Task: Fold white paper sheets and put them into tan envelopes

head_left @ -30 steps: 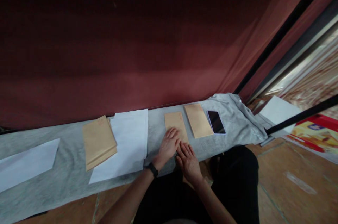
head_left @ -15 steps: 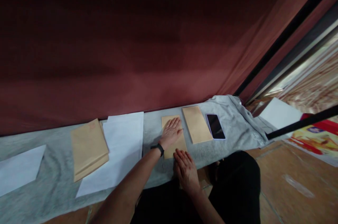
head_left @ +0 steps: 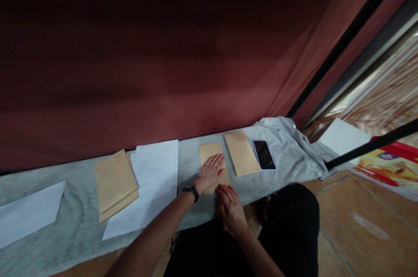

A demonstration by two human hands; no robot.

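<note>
1. The brown envelope point(head_left: 210, 150) in work lies flat just right of the frame's lower centre, upright in the picture with a slight slant, on a grey cloth point(head_left: 78, 207).
2. The left hand point(head_left: 210, 173), a black watch point(head_left: 192, 192) at its wrist, rests palm down on the envelope's middle; its fingers are stretched out, close together, and clamped on nothing.
3. The right hand point(head_left: 231, 208) is lower in the frame, its outstretched fingers side by side at the envelope's bottom edge, not closed round it; its thumb is hard to make out.
4. Just right of that envelope lies a second envelope point(head_left: 242, 153), tilted the same way.
5. A phone point(head_left: 264, 155) with a dark screen and pale lilac edge sits beside it, close to its lower right corner.
6. At lower left, a stack of envelopes point(head_left: 116, 184) overlaps the left part of some white sheets point(head_left: 160, 172).
7. Another white sheet point(head_left: 31, 216) lies at the far lower left.
8. A dark red surface point(head_left: 183, 59) fills most of the upper frame.
</note>
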